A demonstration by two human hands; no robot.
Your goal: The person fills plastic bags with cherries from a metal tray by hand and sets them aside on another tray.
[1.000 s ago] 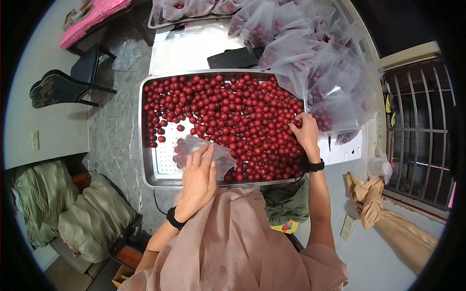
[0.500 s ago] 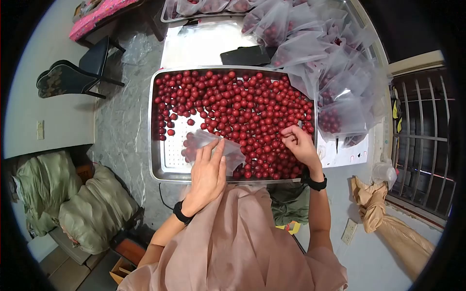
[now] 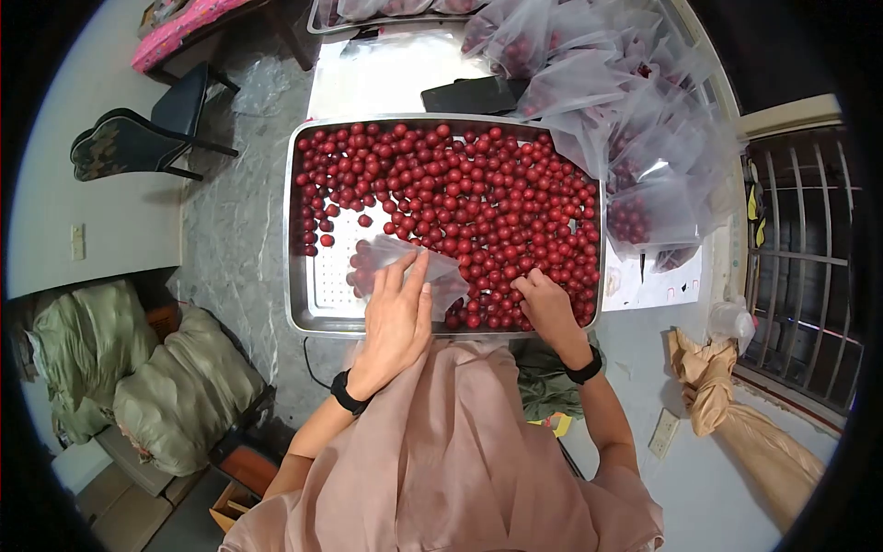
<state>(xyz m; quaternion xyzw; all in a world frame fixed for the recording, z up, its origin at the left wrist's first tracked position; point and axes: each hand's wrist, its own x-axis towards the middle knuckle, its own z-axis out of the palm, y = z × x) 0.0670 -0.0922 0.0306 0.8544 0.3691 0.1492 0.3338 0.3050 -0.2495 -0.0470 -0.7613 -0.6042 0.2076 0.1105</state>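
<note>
A metal tray holds many small, round, dark red fruits that look like plums. In its lower left part lies a clear plastic bag with several of these fruits inside, its wide end toward the right. My left hand is on the bag, palm down, fingers long and close together over the film; its grip on the film is partly hidden. My right hand is low over the fruits at the lower right, fingers curled in and fingertips together among them. Whether a fruit is between those fingertips is hidden.
Filled plastic bags are heaped along the right and back of the table. A black flat object lies behind the tray, and another tray with bags is further back. A chair and green sacks stand left.
My right hand has moved left and a little down over the fruits, toward the bag. My left hand stays on the bag. The view has shifted slightly.
</note>
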